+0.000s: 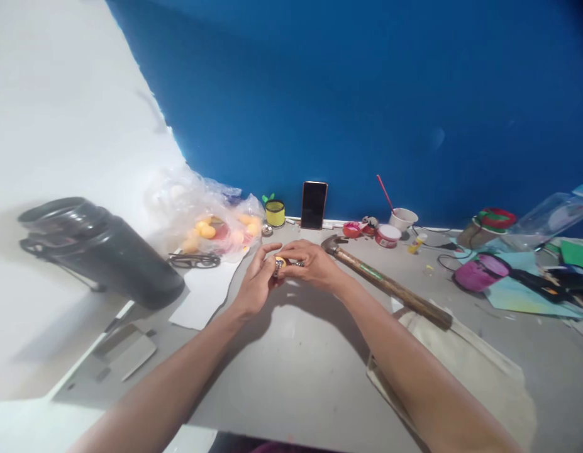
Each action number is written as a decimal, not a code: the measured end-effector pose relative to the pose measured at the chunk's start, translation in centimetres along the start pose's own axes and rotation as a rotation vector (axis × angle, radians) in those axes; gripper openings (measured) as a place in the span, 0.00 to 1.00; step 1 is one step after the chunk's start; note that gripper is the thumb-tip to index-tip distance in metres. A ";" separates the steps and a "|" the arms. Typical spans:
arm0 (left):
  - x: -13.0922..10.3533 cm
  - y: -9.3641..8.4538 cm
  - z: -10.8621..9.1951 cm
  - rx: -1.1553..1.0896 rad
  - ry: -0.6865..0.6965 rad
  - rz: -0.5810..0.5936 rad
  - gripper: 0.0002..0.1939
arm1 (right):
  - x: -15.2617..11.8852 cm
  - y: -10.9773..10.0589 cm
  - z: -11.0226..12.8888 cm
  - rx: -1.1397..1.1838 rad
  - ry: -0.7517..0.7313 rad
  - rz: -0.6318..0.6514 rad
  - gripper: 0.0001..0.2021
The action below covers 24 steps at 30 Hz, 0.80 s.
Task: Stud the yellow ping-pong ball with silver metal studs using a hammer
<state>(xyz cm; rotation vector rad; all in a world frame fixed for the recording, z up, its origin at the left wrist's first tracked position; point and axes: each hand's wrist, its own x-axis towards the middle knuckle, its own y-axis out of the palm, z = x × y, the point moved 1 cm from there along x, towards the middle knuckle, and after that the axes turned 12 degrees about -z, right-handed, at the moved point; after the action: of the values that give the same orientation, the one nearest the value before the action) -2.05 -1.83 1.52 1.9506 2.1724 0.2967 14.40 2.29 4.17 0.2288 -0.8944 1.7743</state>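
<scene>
Over the middle of the grey table, my left hand (258,283) and my right hand (310,265) meet around a small yellow and silver object (280,265). The fingers of my left hand are closed on its left side. My right hand's fingertips pinch it from the right, and a small shiny metallic piece (299,263) shows beneath them. Fingers cover much of both, so their exact shape cannot be made out. Just right of my right hand lies a wooden-handled hammer (390,284).
A large dark bottle (107,251) leans at the left, near a plastic bag of yellow balls (210,220). A phone (314,205) stands against the blue wall. Paint pots, a white cup (403,219), a pink container (480,272) and a cream cloth bag (480,371) are at the right.
</scene>
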 end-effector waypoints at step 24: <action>0.3 0.0 -0.3 -0.030 0.062 0.074 0.27 | 0.2 0.0 2.1 0.208 0.189 -0.110 0.14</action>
<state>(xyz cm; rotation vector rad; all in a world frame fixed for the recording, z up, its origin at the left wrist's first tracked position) -2.17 -1.50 1.83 2.0348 2.1232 0.4044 13.74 1.01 5.77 0.2352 -0.5530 1.7539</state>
